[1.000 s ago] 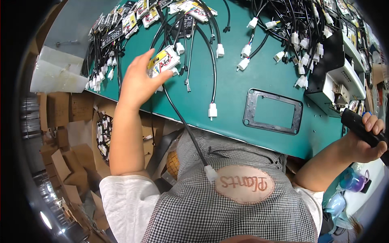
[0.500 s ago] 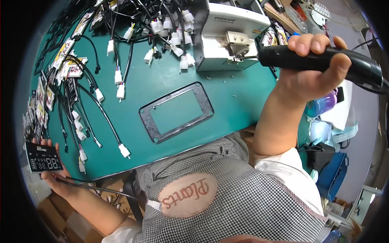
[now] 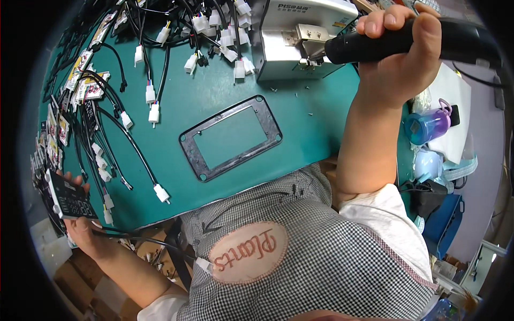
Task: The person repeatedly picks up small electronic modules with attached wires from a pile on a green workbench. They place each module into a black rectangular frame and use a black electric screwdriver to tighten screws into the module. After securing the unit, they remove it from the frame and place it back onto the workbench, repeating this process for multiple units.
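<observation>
My right hand is closed around a black electric screwdriver, its tip pointing left toward the metal head of a grey machine at the top of the green table. My left hand holds a small black display board with a black cable, low at the table's left edge. A black rectangular frame lies flat on the table between the two hands.
Several black cables with white plugs and more display boards cover the left and upper table. A purple bottle and a pale blue container stand at the right edge. Cardboard boxes sit below left.
The view has swung further; my right hand has brought the screwdriver closer to the grey machine. My left hand still holds the display board at the left edge.
</observation>
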Motion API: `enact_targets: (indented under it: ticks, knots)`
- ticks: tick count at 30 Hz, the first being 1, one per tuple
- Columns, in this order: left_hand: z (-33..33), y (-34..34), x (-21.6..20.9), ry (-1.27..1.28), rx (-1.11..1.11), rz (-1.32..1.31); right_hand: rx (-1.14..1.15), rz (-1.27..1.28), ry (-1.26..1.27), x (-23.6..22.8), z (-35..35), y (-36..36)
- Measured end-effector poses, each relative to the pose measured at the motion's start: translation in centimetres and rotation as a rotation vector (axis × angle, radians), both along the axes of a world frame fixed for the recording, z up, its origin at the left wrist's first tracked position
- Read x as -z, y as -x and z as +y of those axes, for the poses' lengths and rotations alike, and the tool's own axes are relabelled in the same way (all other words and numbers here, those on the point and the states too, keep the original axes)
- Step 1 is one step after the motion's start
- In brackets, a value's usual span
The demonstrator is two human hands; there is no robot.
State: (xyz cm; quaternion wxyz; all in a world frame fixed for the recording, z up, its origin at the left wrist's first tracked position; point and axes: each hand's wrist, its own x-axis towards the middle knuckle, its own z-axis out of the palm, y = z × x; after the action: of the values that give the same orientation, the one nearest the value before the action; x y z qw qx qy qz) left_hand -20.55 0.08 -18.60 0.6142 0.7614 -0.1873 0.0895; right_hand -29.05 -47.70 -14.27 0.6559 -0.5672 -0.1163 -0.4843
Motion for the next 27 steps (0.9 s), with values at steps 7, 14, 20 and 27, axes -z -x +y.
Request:
enact_targets:
  ticks: [7, 14, 20, 27]
  knots:
    - [-6.2, 1.7, -0.5, -0.420, 0.208, -0.097, -0.380, 0.147, -0.013, -0.1, 1.7, 1.1]
    - [-16.1, 4.8, 0.2, -0.683, 0.357, -0.274, -0.602, 0.056, 0.047, 1.6, 3.4, 2.4]
    - [-20.2, 5.3, 2.8, -0.803, 0.353, -0.491, -0.544, -0.030, -0.120, 2.3, 4.4, 2.7]
    - [-20.2, 4.4, 0.7, -0.420, 0.474, -0.227, -0.623, -0.096, -0.351, 0.8, 4.9, 3.4]
